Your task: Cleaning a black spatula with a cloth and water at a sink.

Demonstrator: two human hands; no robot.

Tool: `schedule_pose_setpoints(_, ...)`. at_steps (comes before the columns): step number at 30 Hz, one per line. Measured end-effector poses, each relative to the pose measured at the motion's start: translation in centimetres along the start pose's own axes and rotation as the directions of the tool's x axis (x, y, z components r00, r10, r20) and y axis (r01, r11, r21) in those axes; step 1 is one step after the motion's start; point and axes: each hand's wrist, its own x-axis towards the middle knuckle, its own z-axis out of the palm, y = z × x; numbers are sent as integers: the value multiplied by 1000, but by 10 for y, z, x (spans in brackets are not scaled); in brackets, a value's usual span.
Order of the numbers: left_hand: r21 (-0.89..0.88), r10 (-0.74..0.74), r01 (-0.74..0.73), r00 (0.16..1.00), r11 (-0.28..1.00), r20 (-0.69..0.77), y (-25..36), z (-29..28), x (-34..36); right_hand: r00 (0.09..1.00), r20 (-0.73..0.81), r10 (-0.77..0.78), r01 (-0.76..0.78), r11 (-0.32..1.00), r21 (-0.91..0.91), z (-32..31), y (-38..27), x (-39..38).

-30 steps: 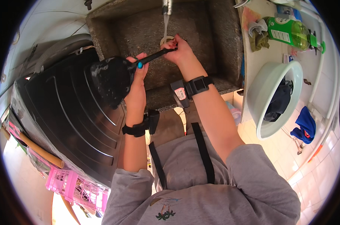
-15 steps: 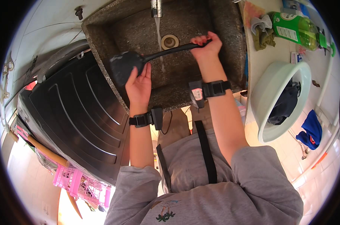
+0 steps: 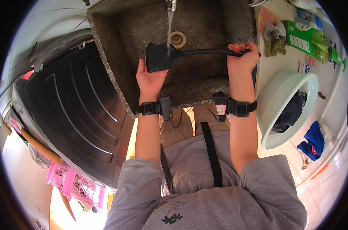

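On my feed the sink (image 3: 122, 82) looks dim, darker within than along its left edge, and the black spatula (image 3: 158, 59) over it shows little detail. Beyond that left edge, I see 2 bright glare streaks on the ribbed black panel (image 3: 62, 126). Below the pink crate (image 3: 71, 186), light burns to white. Fisheye distortion curves outer lines; black fills all 4 frame corners.

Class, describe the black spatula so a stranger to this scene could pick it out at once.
Find the stone sink, then the running metal tap. Under its stream, the spatula has its blade against the left hand and its handle in the right hand. Unlike the pale round drain, it is black and long-handled.
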Motion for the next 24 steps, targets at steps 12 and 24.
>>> schedule_pose_setpoints(12, -109, -13, 16, 1000, 994, 23, -18, 11, -8, 998, -12, -64, 64, 997, -49, -15, -27, -5)
schedule_pose_setpoints(24, -74, -127, 127, 992, 989, -1, -17, 42, -4, 997, -55, -54, 55, 998, 20, -28, -45, -10)
